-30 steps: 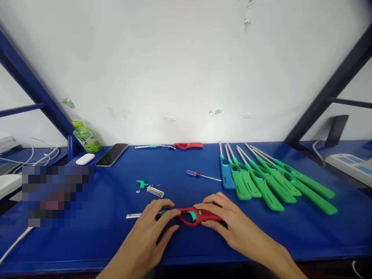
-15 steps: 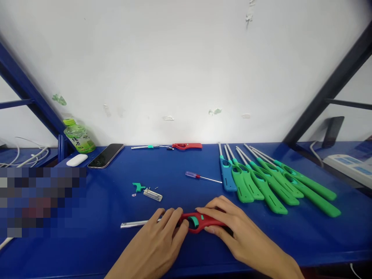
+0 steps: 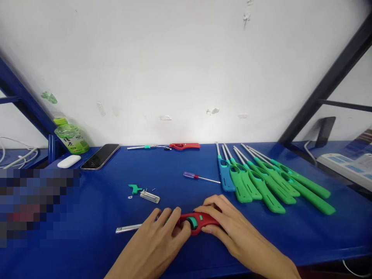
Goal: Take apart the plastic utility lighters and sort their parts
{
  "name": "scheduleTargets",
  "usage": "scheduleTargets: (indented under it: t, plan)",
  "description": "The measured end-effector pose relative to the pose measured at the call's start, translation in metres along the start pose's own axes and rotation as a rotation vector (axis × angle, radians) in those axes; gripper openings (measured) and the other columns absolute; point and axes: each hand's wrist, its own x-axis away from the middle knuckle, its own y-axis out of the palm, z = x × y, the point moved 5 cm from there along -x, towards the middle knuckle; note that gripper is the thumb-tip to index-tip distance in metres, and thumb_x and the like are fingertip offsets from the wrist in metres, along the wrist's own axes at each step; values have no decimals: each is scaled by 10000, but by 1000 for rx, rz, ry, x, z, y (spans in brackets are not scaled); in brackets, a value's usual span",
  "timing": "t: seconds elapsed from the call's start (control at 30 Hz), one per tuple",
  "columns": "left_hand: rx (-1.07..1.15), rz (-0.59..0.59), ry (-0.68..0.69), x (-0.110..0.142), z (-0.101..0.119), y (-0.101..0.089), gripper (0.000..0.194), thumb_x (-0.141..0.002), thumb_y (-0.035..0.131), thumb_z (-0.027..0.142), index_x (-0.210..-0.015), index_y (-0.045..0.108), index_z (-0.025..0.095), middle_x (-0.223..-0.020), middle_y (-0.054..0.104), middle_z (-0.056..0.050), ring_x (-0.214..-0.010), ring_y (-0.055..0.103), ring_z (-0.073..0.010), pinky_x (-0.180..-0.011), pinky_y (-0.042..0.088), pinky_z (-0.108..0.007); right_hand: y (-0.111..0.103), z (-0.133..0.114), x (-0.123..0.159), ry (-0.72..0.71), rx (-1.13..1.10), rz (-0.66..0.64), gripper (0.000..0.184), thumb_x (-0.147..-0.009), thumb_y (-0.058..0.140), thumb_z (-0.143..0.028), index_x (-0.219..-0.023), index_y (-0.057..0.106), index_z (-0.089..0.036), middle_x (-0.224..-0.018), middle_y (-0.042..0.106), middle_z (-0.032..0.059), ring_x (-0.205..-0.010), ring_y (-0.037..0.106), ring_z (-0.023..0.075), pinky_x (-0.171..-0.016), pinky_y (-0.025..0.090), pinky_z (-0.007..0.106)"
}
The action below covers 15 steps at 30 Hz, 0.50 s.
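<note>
left hand (image 3: 154,240) curled round front of red lighter (image 3: 207,219), laid crosswise, nozzle (image 3: 128,228) pointed left; handle pinched by right hand (image 3: 235,232).

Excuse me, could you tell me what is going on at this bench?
A person has both hands on a red lighter with a long metal tube. The left hand grips it near the trigger, and the right hand holds the handle end. Beyond them lie a clear plastic tank, a small green part and a screwdriver. Several green lighters and a blue one lie to the right.
</note>
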Motion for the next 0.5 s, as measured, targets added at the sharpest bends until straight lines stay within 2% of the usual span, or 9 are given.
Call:
scheduleTargets:
  t: [0.3,0.4,0.5]
  plan:
    - [36,58,-96,10,-1,10,417,-881,532,55,-1199,562,323,-1109,702,-59,-874,701,-241,-770,536,-365,3,0,1,13,-13,-1,303,-1139,482,-284,-1428,549,-345,-1341,579,13,-1239,527,203,-1097,464,375]
    - [66,83,-109,12,-5,10,409,-920,504,50,-1209,582,329,-1112,700,-54,-872,710,-231,-775,565,-357,4,0,3,16,-28,2,296,-1142,479,-305,-1424,541,-370,-1340,583,-4,-1240,531,195,-1102,461,370]
    - [132,142,-140,14,-13,10,379,-1031,415,105,-1293,567,333,-1117,719,-34,-908,741,-196,-813,608,-324,2,-1,5,6,-99,15,283,-1150,461,-331,-1418,533,-386,-1361,581,-16,-1266,537,170,-1117,456,334]
